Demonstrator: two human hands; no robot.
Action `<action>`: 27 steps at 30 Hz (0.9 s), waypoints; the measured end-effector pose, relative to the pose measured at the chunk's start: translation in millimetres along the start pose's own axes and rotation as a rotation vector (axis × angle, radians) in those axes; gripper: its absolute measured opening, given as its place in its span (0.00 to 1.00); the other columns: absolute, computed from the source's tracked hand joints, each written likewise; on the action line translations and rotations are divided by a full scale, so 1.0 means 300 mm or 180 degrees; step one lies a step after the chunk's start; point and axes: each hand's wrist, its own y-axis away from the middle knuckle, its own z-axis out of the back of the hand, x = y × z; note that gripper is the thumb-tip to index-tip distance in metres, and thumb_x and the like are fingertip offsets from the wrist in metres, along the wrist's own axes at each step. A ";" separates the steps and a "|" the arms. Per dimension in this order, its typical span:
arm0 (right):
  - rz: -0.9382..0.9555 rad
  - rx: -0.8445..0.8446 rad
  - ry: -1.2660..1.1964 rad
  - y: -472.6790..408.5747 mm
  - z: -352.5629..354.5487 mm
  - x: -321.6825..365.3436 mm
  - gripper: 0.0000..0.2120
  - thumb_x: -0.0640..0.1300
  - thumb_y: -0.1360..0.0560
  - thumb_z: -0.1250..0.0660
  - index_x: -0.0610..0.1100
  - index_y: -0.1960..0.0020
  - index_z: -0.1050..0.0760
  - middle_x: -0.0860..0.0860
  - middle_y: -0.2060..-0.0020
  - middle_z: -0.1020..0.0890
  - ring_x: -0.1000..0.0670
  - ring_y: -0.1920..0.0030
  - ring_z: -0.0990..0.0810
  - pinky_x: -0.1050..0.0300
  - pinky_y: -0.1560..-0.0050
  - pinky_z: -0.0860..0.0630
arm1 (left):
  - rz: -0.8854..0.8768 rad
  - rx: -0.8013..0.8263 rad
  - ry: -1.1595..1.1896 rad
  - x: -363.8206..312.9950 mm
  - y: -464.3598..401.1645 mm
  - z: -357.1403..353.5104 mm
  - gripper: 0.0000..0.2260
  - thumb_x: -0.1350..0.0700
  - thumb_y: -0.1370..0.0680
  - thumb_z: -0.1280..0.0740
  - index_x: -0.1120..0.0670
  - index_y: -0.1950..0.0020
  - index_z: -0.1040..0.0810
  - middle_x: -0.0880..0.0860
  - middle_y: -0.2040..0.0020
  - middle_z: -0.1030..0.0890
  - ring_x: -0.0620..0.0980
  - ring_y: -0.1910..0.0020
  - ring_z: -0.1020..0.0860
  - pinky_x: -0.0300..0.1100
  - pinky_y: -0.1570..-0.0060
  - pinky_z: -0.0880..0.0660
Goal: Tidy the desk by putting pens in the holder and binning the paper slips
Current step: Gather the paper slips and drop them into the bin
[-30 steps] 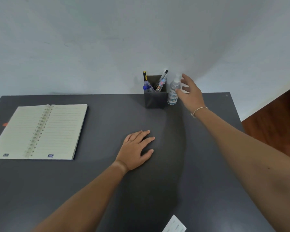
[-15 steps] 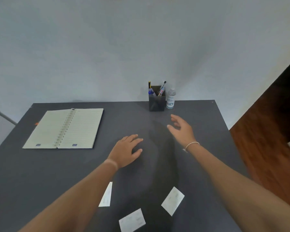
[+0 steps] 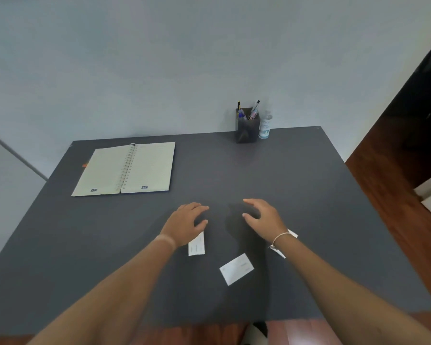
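Both hands are empty with fingers spread: the left hand (image 3: 187,224) lies flat on the desk (image 3: 296,185) at the top edge of one slip (image 3: 196,245), the right hand (image 3: 264,219) hovers, its wrist over a second slip (image 3: 280,252). A third slip (image 3: 236,268) lies between the forearms, likely next to gather. The pens (image 3: 249,112) stand in the holder (image 3: 247,128) at the back edge; no bin shows.

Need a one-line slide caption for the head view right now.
Both empty hands, left hand and right hand, hover over three paper slips on the grey desk; pens stand in the holder.
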 end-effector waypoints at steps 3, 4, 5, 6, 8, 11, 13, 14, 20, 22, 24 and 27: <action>-0.0159 0.0013 0.0061 0.096 -0.069 0.028 0.19 0.42 0.26 0.35 0.46 0.36 0.27 0.50 0.37 0.24 0.50 0.35 0.27 0.56 0.33 0.32 | -0.0004 0.0196 -0.0029 0.049 0.079 -0.007 0.20 0.50 0.23 0.40 0.48 0.31 0.32 0.49 0.30 0.30 0.53 0.32 0.33 0.46 0.33 0.35; -0.0193 0.0031 0.0131 0.124 -0.092 0.034 0.19 0.43 0.26 0.35 0.46 0.35 0.28 0.50 0.37 0.24 0.50 0.35 0.27 0.56 0.34 0.31 | -0.0029 0.0277 -0.0051 0.061 0.100 -0.012 0.20 0.50 0.23 0.40 0.48 0.30 0.33 0.49 0.29 0.31 0.53 0.31 0.34 0.47 0.33 0.35; -0.0227 0.0039 0.0229 0.149 -0.115 0.038 0.19 0.44 0.26 0.35 0.47 0.35 0.28 0.51 0.37 0.24 0.50 0.35 0.27 0.56 0.34 0.31 | -0.0070 0.0344 -0.0077 0.069 0.117 -0.018 0.21 0.50 0.23 0.40 0.47 0.30 0.34 0.49 0.28 0.33 0.53 0.30 0.35 0.47 0.32 0.35; -0.0260 0.0020 0.0339 0.173 -0.135 0.038 0.19 0.44 0.26 0.35 0.47 0.35 0.29 0.51 0.37 0.24 0.50 0.35 0.27 0.56 0.35 0.31 | -0.0122 0.0391 -0.0109 0.072 0.132 -0.024 0.21 0.50 0.23 0.40 0.47 0.29 0.34 0.50 0.27 0.34 0.53 0.30 0.36 0.48 0.31 0.36; -0.0359 -0.0086 0.0558 0.217 -0.168 0.037 0.20 0.45 0.26 0.34 0.47 0.35 0.28 0.50 0.37 0.24 0.49 0.35 0.28 0.55 0.35 0.31 | -0.0230 0.0453 -0.0183 0.072 0.154 -0.038 0.22 0.49 0.23 0.40 0.48 0.29 0.35 0.49 0.26 0.36 0.53 0.29 0.36 0.49 0.31 0.36; -0.0592 -0.0162 0.0938 0.282 -0.204 0.032 0.23 0.48 0.28 0.33 0.47 0.34 0.30 0.48 0.37 0.25 0.46 0.35 0.30 0.54 0.34 0.33 | -0.0316 0.0521 -0.0378 0.071 0.176 -0.063 0.22 0.48 0.23 0.40 0.49 0.30 0.34 0.49 0.27 0.35 0.54 0.30 0.36 0.50 0.33 0.34; -0.0695 -0.0129 0.1160 0.311 -0.220 0.035 0.26 0.51 0.29 0.33 0.48 0.33 0.32 0.49 0.36 0.27 0.45 0.35 0.32 0.54 0.34 0.35 | -0.0301 0.0480 -0.0491 0.065 0.182 -0.070 0.21 0.48 0.23 0.39 0.51 0.32 0.31 0.51 0.29 0.33 0.55 0.32 0.34 0.49 0.35 0.33; -0.0740 -0.0103 0.1214 0.318 -0.227 0.038 0.27 0.52 0.29 0.33 0.48 0.32 0.33 0.49 0.36 0.28 0.45 0.35 0.33 0.53 0.34 0.35 | -0.0261 0.0449 -0.0499 0.060 0.182 -0.071 0.20 0.48 0.23 0.39 0.52 0.33 0.30 0.52 0.30 0.32 0.55 0.34 0.33 0.49 0.36 0.32; -0.0886 0.0040 0.1231 0.305 -0.239 0.059 0.30 0.48 0.29 0.32 0.47 0.29 0.38 0.46 0.35 0.32 0.43 0.34 0.36 0.52 0.34 0.34 | 0.0084 0.0482 -0.0437 0.043 0.167 -0.073 0.25 0.49 0.23 0.38 0.54 0.28 0.38 0.56 0.34 0.32 0.57 0.36 0.33 0.50 0.38 0.31; -0.0908 0.0108 0.1232 0.297 -0.237 0.059 0.29 0.47 0.28 0.33 0.47 0.29 0.38 0.45 0.35 0.33 0.43 0.34 0.35 0.52 0.34 0.33 | 0.0249 0.0518 -0.0404 0.037 0.157 -0.070 0.24 0.50 0.23 0.38 0.56 0.29 0.37 0.57 0.34 0.33 0.57 0.36 0.33 0.50 0.38 0.31; -0.0928 0.0168 0.1308 0.288 -0.233 0.059 0.29 0.47 0.28 0.33 0.48 0.29 0.38 0.45 0.35 0.33 0.43 0.35 0.35 0.52 0.35 0.33 | 0.0429 0.0496 -0.0330 0.027 0.149 -0.068 0.22 0.51 0.24 0.36 0.57 0.33 0.33 0.57 0.36 0.33 0.58 0.37 0.33 0.50 0.39 0.31; -0.1027 0.0181 0.1447 0.273 -0.227 0.064 0.29 0.49 0.29 0.32 0.48 0.30 0.37 0.44 0.36 0.33 0.42 0.35 0.35 0.51 0.36 0.33 | 0.0611 0.0476 -0.0217 0.011 0.136 -0.071 0.20 0.53 0.26 0.34 0.58 0.36 0.31 0.58 0.35 0.33 0.59 0.37 0.33 0.50 0.37 0.31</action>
